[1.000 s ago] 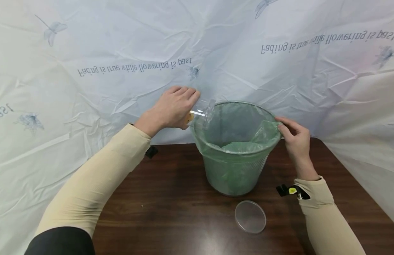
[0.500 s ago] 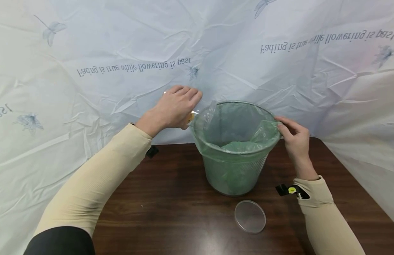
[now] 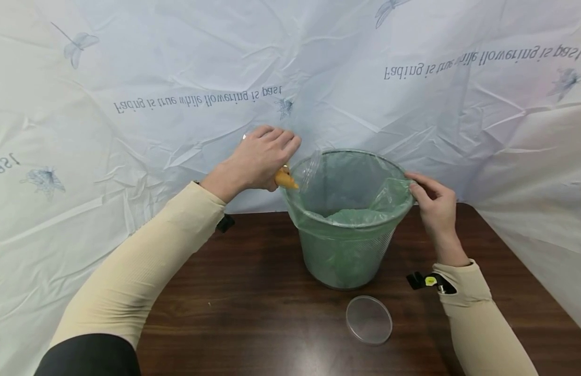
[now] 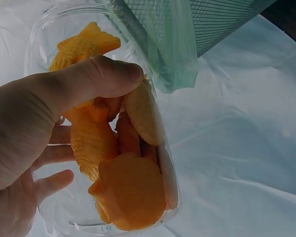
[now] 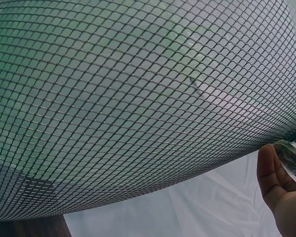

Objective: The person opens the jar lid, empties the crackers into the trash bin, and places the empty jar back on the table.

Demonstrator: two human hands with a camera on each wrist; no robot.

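My left hand (image 3: 259, 159) grips a clear plastic tub (image 4: 56, 215), tilted over the left rim of a wire-mesh wastebasket (image 5: 138, 98). Inside the tub lie several orange and yellow fish-shaped pieces (image 4: 130, 190), which look like cakes or toys. One orange piece (image 3: 286, 180) shows below the fingers, close to the tub's mouth. In the left wrist view the thumb lies across the pieces, and the fingers are behind the clear wall. My right hand (image 3: 436, 209) pinches the green bin liner (image 3: 344, 230) at the basket's right rim.
A clear round lid (image 3: 369, 319) lies flat on the dark wooden table (image 3: 262, 313), in front of the basket. White plastic sheeting (image 3: 201, 57) with printed words and dragonflies hangs behind and at both sides. The liner folds over the basket's rim.
An orange fish-shaped piece has slid out from under my left hand towards the tub's mouth. The left hand has shifted slightly right. My right hand stays at the rim.
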